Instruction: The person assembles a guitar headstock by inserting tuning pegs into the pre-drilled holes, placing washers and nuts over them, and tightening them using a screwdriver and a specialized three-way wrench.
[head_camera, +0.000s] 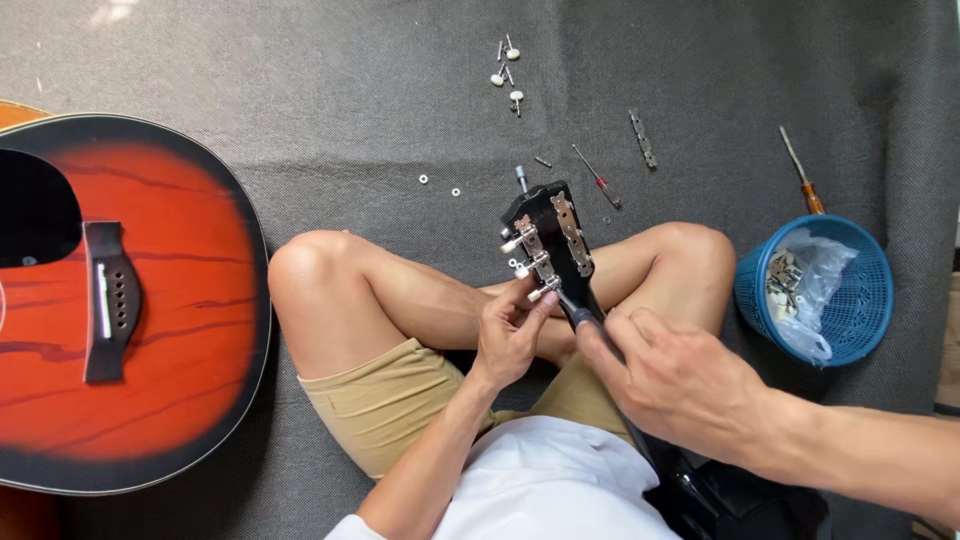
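Position: a person is sitting cross-legged on a grey mat (300, 120), viewed from above.
Headstock: a black guitar headstock (548, 235) is lying over the crossed legs, its back facing up, its neck running down toward the lap.
Tuner strips: two metal tuner strips are sitting on the headstock; the left strip (530, 255) is carrying white-tipped pegs, the right strip (573, 235) is lying flat.
Left hand: the left hand (508, 335) is pinching the lowest peg (543, 291) of the left strip between thumb and fingertips, the other fingers curling in.
Right hand: the right hand (672, 380) is closing around the neck just below the headstock, fingers wrapping it.
Guitar body: a red-and-black acoustic guitar body (130, 310) is lying on the mat at the person's left, well apart from the headstock.
Loose parts: white-tipped pegs (508, 72), two small washers (440, 185) and a spare tuner strip (642, 138) are lying on the mat beyond the knees.
Tools: a small red-handled screwdriver (598, 178) is lying near the headstock tip; an orange-handled screwdriver (802, 172) is lying further right.
Basket: a blue basket (860, 300) is standing beside the right knee, holding a clear bag of parts (800, 290).
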